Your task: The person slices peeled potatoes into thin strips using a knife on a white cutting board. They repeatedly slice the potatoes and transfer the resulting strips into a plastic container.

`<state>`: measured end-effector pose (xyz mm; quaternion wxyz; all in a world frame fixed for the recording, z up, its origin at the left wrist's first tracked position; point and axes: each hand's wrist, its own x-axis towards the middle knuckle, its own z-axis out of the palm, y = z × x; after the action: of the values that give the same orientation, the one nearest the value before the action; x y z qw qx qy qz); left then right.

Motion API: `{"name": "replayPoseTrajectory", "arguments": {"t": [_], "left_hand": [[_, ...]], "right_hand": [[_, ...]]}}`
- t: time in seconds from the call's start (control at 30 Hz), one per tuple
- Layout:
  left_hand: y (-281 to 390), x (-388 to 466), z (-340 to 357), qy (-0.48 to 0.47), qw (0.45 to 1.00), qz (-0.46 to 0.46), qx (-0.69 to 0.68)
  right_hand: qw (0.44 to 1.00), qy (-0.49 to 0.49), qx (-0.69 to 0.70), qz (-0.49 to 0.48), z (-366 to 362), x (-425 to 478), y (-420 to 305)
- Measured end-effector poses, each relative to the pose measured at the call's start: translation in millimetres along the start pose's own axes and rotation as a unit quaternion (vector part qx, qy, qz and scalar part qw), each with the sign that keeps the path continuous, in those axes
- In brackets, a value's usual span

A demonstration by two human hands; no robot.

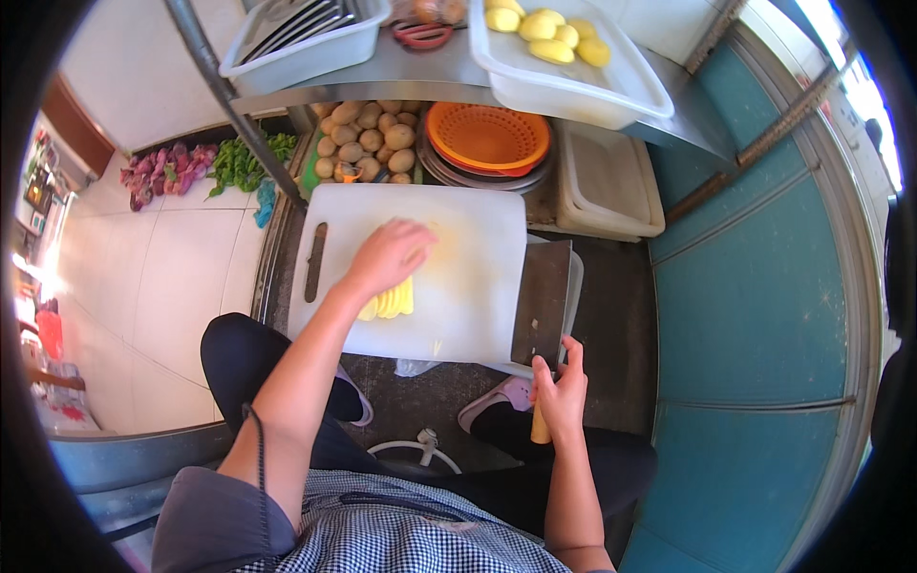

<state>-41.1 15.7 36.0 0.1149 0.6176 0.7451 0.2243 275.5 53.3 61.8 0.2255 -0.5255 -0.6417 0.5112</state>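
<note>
A white plastic cutting board [458, 286] with a slot handle lies before me. A row of overlapping yellow potato slices [390, 301] rests on its left part. My left hand [396, 251], slightly blurred, is above the board just beyond the slices; whether it holds anything is hidden. My right hand [562, 394] grips the wooden handle of a broad cleaver [544, 301] at the board's right edge, the blade pointing away from me. A few thin yellow shreds [437, 347] lie near the board's front edge.
A steel shelf [430, 82] holds a white tray of peeled potatoes [537, 25] and a white bin of knives [308, 50]. Beneath are unpeeled potatoes [369, 140], an orange basket [491, 136] and stacked pale containers [612, 179]. Blue panels [745, 301] stand at right; a container sits below the cleaver.
</note>
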Motion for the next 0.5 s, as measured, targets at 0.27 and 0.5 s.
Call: {"name": "replayPoseTrajectory", "arguments": {"t": [0.27,0.5], "left_hand": [[-21,-67,41,0.003,0.992,0.079,0.1],[-23,-67,27,0.156,0.987,-0.014,-0.022]], "right_hand": [[0.99,-0.12,0.066,0.033,78,-16,-44],[0.976,-0.075,-0.198,-0.051,118,-15,-56]]}}
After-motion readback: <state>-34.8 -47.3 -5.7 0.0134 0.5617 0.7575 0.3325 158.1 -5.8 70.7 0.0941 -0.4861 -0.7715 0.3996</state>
